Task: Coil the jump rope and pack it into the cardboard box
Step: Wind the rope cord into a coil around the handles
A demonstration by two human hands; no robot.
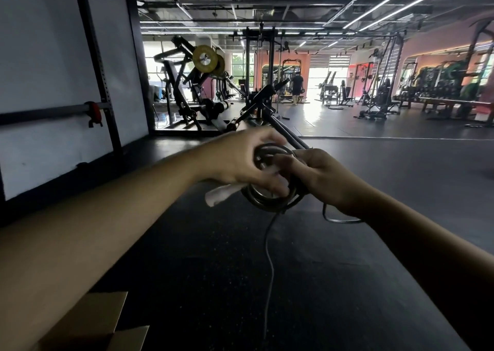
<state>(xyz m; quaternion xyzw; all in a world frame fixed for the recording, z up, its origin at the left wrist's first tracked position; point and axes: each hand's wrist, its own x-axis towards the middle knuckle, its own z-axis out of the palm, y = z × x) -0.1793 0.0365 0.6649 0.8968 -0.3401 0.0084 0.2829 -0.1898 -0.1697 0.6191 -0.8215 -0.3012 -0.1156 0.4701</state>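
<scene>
Both hands are up in front, working the jump rope [270, 198] in mid-air above the dark gym floor [347, 284]. The left hand [240, 163] is wrapped over the top of the coil, fingers curled round the loops, with a pale handle [219, 194] poking out beneath it. The right hand [318, 178] pinches the coil's near side, closed on the strands. A loose tail [268, 257] hangs down from the bundle toward the floor. The cardboard box [101, 321] waits open at the bottom left corner of the view. The danger, I'd say: that springy cable could unwind if either grip eases, and the dangling tail may snag or drag loops loose on the way down to the box.
</scene>
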